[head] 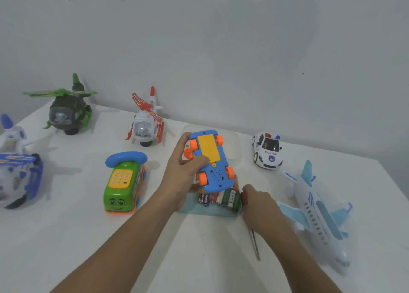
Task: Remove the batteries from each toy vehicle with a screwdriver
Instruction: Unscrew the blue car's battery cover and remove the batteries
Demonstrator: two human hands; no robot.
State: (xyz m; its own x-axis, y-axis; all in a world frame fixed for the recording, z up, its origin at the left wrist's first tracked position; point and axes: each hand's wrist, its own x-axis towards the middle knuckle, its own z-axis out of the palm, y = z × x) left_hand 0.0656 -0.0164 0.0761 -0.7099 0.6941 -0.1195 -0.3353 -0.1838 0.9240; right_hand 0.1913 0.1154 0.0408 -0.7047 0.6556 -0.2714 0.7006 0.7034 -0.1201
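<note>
My left hand (180, 175) grips a blue toy vehicle (213, 173) turned belly up, with orange wheels and a yellow battery cover; my thumb lies on the cover's edge. Under it a pale blue tray (208, 212) holds several loose batteries (221, 198). My right hand (259, 206) rests beside the tray and holds a screwdriver (255, 246), its red handle inside the fist and its thin metal shaft pointing back toward me.
On the white table (77, 237) stand a green phone bus (124, 184), a green helicopter (66, 111), a red-white helicopter (146, 124), a blue-white helicopter (17, 166), a police car (267, 152) and a white-blue airplane (318, 215). A clear lid (232, 137) lies behind the tray.
</note>
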